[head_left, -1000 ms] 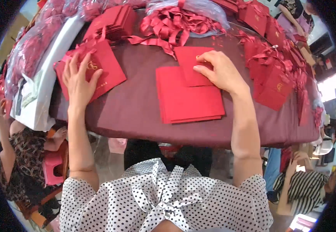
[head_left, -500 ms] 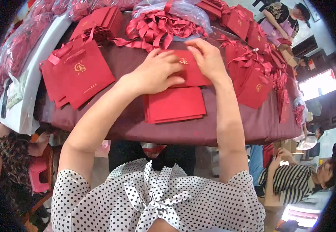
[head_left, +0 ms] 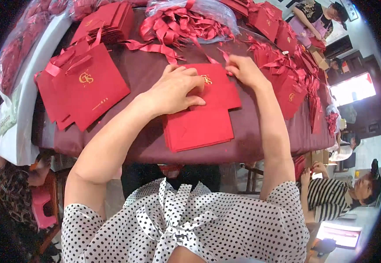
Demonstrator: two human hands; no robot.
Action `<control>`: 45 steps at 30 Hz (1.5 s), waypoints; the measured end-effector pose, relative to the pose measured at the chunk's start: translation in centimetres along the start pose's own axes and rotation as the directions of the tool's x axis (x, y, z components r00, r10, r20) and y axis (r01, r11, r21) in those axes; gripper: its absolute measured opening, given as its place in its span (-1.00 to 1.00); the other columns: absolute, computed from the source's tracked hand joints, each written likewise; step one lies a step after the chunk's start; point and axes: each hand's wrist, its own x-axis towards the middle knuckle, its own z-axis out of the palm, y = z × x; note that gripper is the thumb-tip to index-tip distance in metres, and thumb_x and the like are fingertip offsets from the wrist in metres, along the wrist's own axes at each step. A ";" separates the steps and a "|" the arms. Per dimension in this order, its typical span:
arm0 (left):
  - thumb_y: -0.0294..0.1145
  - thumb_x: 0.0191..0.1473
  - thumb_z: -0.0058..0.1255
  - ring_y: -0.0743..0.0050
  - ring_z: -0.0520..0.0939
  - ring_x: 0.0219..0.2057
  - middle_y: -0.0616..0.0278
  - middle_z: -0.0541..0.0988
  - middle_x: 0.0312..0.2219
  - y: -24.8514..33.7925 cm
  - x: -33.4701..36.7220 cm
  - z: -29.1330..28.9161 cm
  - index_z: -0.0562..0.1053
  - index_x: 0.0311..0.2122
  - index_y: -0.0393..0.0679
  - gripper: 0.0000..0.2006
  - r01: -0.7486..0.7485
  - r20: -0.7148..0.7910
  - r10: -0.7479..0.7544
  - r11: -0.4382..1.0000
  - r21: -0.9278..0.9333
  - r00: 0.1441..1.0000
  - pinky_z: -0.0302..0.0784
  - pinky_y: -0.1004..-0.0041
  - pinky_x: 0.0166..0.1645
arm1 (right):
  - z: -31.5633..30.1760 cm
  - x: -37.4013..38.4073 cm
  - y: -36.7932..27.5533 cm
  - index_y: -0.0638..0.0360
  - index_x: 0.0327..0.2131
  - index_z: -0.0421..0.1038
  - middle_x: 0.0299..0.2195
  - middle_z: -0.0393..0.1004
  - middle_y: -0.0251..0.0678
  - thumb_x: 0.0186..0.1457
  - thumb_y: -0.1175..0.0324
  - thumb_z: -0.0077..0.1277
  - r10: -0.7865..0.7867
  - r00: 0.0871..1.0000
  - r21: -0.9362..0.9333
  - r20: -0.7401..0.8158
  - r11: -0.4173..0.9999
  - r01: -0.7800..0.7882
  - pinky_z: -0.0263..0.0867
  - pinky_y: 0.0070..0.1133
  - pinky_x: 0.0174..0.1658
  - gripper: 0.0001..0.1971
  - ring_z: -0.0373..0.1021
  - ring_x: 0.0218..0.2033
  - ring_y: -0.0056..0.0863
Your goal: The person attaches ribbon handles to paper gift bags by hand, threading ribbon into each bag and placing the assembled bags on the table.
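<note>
A small red paper bag (head_left: 220,92) with a gold emblem lies flat in front of me, overlapping a stack of plain red paper bags (head_left: 199,131). Across its left side, my left hand (head_left: 178,90) grips it with curled fingers, the thumb low on its face. At the bag's upper right corner, my right hand (head_left: 245,71) is closed in a pinch on a red ribbon (head_left: 225,56). Another stretch of ribbon runs up from the bag's top edge towards the ribbon heap (head_left: 184,26). My fingers hide how the ribbon joins the bag.
Red bags with ribbon handles (head_left: 85,83) lie at the left, below a flat stack (head_left: 105,22). More ribboned bags (head_left: 289,96) crowd the right side. Clear plastic (head_left: 219,15) surrounds the ribbon heap. A person in stripes (head_left: 330,197) sits at the right, another (head_left: 311,22) beyond.
My right hand has shifted right and slightly down from over the bag's top, with ribbon now showing at its fingertips. My left hand's fingers have settled on the bag, which sits lower.
</note>
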 end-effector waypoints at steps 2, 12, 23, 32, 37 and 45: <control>-0.18 -0.09 0.13 0.23 0.43 -0.14 0.21 0.43 -0.34 0.3 0.0 -0.1 0.42 -0.35 -0.11 -0.74 -0.015 -0.001 0.015 1.000 0.027 1.000 0.16 0.19 0.00 | -1.8 -3.1 -0.9 0.28 -0.44 0.36 -0.50 0.45 -0.13 -0.04 0.42 0.04 0.179 0.980 -0.073 0.089 0.982 -0.173 0.29 -0.48 -0.35 -0.87 0.42 -0.43 -0.26; -0.25 -0.08 0.11 0.24 0.44 -0.14 0.21 0.45 -0.31 0.5 0.1 -0.3 0.40 -0.31 -0.14 -0.74 -0.019 0.020 0.018 0.999 0.034 1.000 0.17 0.24 0.02 | -1.6 -2.1 1.6 0.19 -0.36 0.50 -0.38 0.52 -0.12 -0.07 0.26 0.11 0.230 0.910 0.004 -0.345 0.970 -0.244 0.34 -0.43 -0.19 -0.77 0.46 -0.31 -0.20; -0.39 0.02 0.00 0.10 0.54 -0.35 0.00 0.48 -0.45 -1.8 1.1 -1.6 0.45 -0.36 -0.31 -0.82 0.102 -0.301 -0.128 0.990 -0.102 0.945 0.42 0.32 -0.25 | -3.3 -3.8 -1.9 0.18 -0.31 0.40 -0.47 0.50 -0.39 0.12 0.37 -0.01 0.226 0.617 0.399 -0.754 0.904 0.156 0.30 -0.68 -0.33 -0.89 0.39 -0.43 -0.67; -0.22 -0.09 0.14 -0.04 0.53 -0.23 -0.10 0.53 -0.33 -1.4 8.9 1.5 0.46 -0.22 -0.29 -0.63 0.222 0.045 -0.266 0.876 0.428 0.963 0.42 0.20 -0.10 | -1.4 -3.6 -2.7 0.19 -0.28 0.35 -0.48 0.50 -0.17 0.09 0.40 -0.02 0.069 0.713 0.211 -0.697 0.971 0.112 0.35 -0.50 -0.37 -0.87 0.48 -0.43 -0.32; -0.39 -0.10 0.17 0.52 0.49 -0.40 0.23 0.51 -0.49 -2.9 10.1 -1.3 0.45 -0.31 -0.29 -0.74 0.244 -0.092 -0.253 0.964 -0.102 0.963 0.40 0.49 -0.29 | -1.1 -3.6 -1.7 0.20 -0.36 0.38 -0.49 0.48 -0.18 0.04 0.42 0.02 0.045 0.727 0.190 -0.685 0.975 0.117 0.33 -0.49 -0.39 -0.91 0.45 -0.47 -0.25; -0.47 0.04 0.05 0.72 0.51 -0.39 0.36 0.53 -0.44 -2.6 5.5 -7.5 0.40 -0.30 -0.19 -0.88 0.090 -0.307 -0.438 0.683 -0.725 0.845 0.41 0.66 -0.26 | -0.6 -3.8 -4.9 0.23 -0.36 0.41 -0.44 0.46 -0.21 0.03 0.47 0.01 0.032 0.734 0.253 -0.678 0.948 0.192 0.32 -0.55 -0.34 -0.92 0.43 -0.43 -0.36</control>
